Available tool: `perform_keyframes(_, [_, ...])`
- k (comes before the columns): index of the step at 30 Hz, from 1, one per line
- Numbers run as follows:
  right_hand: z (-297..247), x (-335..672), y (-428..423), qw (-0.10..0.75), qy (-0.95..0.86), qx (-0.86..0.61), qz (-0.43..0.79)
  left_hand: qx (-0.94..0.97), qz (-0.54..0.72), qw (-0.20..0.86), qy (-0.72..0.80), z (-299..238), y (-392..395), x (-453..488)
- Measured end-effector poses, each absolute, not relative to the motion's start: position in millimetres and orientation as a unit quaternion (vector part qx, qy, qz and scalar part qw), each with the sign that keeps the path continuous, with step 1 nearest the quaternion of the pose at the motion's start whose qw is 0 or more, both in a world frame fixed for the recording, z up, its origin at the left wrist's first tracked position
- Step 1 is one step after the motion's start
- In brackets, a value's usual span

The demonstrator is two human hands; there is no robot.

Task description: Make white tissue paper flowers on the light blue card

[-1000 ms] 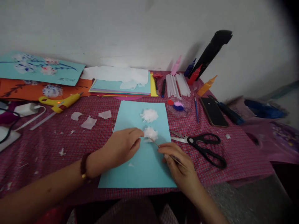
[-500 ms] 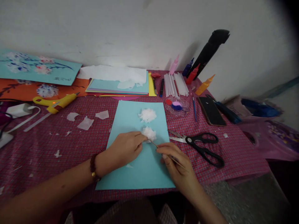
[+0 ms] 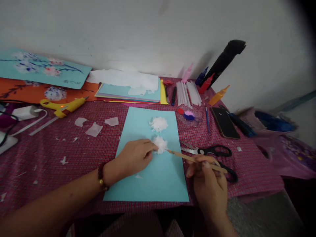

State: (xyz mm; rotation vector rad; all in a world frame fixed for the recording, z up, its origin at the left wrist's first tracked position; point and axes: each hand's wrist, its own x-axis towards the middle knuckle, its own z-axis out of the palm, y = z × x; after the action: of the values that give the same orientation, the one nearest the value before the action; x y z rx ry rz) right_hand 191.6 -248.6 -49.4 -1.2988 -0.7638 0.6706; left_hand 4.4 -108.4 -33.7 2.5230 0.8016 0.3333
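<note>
A sheet of light blue paper (image 3: 148, 184) lies in front of me with two white ruffled paper flowers on it. The upper paper flower (image 3: 158, 124) sits apart from both hands. At the lower paper flower (image 3: 160, 144), my left hand (image 3: 134, 156) pinches the left edge with its fingertips while resting on the sheet. My right hand (image 3: 209, 181) is closed around a flat, tapered wooden stick (image 3: 181, 155). The stick's pointed tip touches the right edge of that lower flower. Black-handled scissors (image 3: 202, 151) lie behind the right hand, partly hidden by it.
A yellow glue gun (image 3: 64, 107) and white paper squares (image 3: 94, 129) lie left. Stacked coloured paper (image 3: 138, 93), glue sticks (image 3: 189, 93) and paint bottles (image 3: 219, 95) stand along the wall. A phone (image 3: 225, 122), paintbrush (image 3: 207, 120) and paint palette (image 3: 189, 116) are right.
My right hand has moved right and turned, so the stick now shows its broad side and lies flatter. My left hand stays at the lower flower. The whole view has shifted slightly.
</note>
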Motion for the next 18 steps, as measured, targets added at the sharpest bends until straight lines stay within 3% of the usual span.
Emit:
perform_keyframes(7, [-51.7, 189.3, -249.9, 0.595, -0.405, -0.627, 0.3, 0.797, 0.224, 0.451, 0.335, -33.7, -95.2, 0.3])
perform_keyframes(11, [-49.3, 188.3, -249.2, 0.541, -0.446, -0.651, 0.29, 0.783, 0.218, 0.47, 0.344, -29.9, -94.6, 0.6])
perform_keyframes(18, [-51.3, 190.0, -246.6, 0.548, -0.444, -0.648, 0.287, 0.784, 0.197, 0.481, 0.341, -31.3, -90.7, -1.1])
